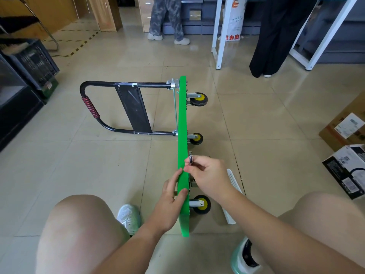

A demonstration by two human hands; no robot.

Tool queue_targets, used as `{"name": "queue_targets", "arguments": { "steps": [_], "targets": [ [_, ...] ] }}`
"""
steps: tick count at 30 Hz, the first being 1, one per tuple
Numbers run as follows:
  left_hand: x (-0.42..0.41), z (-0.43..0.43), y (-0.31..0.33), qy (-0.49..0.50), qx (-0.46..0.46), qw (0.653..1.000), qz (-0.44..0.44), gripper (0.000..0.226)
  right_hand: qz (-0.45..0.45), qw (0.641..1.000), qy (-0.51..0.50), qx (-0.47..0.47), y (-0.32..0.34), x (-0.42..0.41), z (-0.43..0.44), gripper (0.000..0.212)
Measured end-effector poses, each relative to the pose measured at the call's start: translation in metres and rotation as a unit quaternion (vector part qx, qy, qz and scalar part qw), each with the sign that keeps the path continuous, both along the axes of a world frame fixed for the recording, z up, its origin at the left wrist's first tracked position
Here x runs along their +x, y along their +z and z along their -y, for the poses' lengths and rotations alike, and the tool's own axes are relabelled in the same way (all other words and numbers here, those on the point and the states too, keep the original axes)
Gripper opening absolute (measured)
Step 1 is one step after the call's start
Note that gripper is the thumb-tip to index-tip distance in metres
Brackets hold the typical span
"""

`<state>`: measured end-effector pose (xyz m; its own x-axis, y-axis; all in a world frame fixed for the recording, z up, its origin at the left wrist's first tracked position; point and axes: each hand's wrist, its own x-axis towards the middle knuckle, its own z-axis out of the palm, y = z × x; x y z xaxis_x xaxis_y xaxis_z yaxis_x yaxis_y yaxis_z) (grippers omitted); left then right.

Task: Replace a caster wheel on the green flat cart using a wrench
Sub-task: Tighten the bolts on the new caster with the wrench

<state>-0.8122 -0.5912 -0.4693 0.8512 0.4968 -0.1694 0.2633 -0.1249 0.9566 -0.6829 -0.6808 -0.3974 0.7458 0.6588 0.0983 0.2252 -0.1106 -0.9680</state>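
The green flat cart (182, 123) stands on its side edge on the tiled floor, its black handle (92, 107) folded out to the left. Three yellow-hubbed caster wheels show on its right face: a far wheel (199, 99), a middle wheel (197, 138) and a near wheel (203, 204). My left hand (169, 202) holds the deck's upper edge, thumb on the green rim and fingers on the left face. My right hand (207, 176) grips a small metal wrench (190, 159) against the underside, between the middle and near wheels. The fitting under it is hidden by my hand.
A white perforated tray (234, 186) lies on the floor right of the cart. Cardboard boxes (347, 155) sit at the right edge. Black crates (33, 64) and a cabinet stand at left. Two people (167, 18) stand at the back by white shelf frames (221, 36). My knees and shoes frame the bottom.
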Motion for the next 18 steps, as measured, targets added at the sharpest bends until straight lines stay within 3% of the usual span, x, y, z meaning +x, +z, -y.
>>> {"name": "queue_targets", "arguments": {
  "steps": [7, 9, 13, 18],
  "targets": [
    [0.015, 0.005, 0.013, 0.053, 0.001, 0.998, -0.015, 0.040, 0.027, 0.999, 0.023, -0.018, 0.003, 0.010, 0.001, 0.032],
    [0.020, 0.008, 0.012, 0.070, 0.020, 0.997, -0.024, 0.044, 0.037, 0.999, 0.032, -0.023, 0.002, 0.011, -0.002, 0.032],
    [0.022, 0.011, 0.009, 0.058, 0.042, 0.997, -0.039, 0.053, -0.008, 0.999, 0.033, -0.013, -0.003, 0.013, -0.004, 0.022],
    [0.018, 0.009, 0.010, 0.027, 0.064, 0.996, -0.056, 0.053, -0.055, 0.996, 0.014, -0.065, -0.001, 0.025, -0.017, 0.029]
  ]
}}
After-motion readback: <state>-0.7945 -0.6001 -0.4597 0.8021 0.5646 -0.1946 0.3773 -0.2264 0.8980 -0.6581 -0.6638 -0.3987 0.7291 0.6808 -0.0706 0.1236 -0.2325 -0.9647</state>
